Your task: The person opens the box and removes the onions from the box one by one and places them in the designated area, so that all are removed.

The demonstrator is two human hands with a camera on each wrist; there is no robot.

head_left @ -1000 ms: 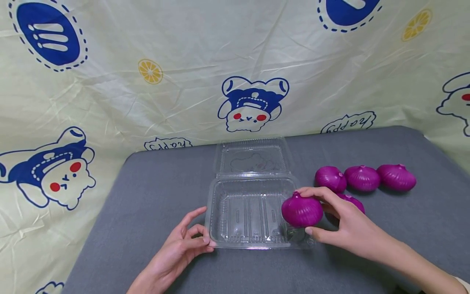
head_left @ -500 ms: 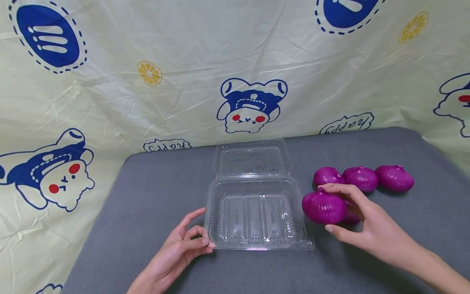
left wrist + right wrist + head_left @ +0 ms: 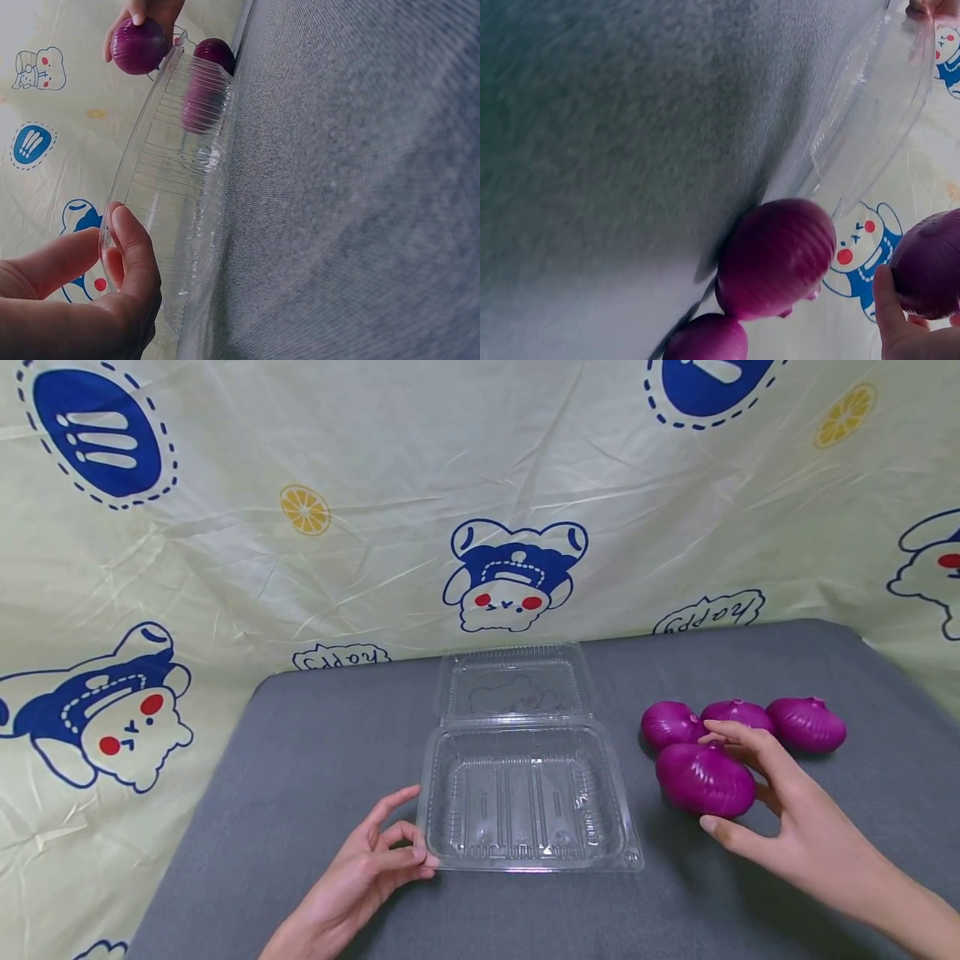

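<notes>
My right hand (image 3: pixel 795 831) grips a purple onion (image 3: pixel 705 781) between its thumb and fingers, to the right of a clear plastic clamshell box (image 3: pixel 498 802). In the right wrist view the held onion (image 3: pixel 932 266) shows raised off the table, above another onion (image 3: pixel 776 259) that rests on the cloth; the held one hides it in the head view. My left hand (image 3: pixel 367 868) pinches the box's near left corner. From the left wrist the thumb and fingers are seen on either side of the thin rim (image 3: pixel 107 232). The box lies with its lid (image 3: pixel 517 681) laid back, and its tray holds nothing.
Behind the held onion, three more onions sit in a row: a left one (image 3: pixel 670 725), a middle one (image 3: pixel 738 713) and a right one (image 3: pixel 806 725). Grey cloth (image 3: pixel 330 735) covers the table, and a printed curtain (image 3: pixel 375 568) hangs at its back edge.
My right hand has moved the onion rightward, from over the box's right edge to in front of the onion row. The left hand and the box have stayed in place.
</notes>
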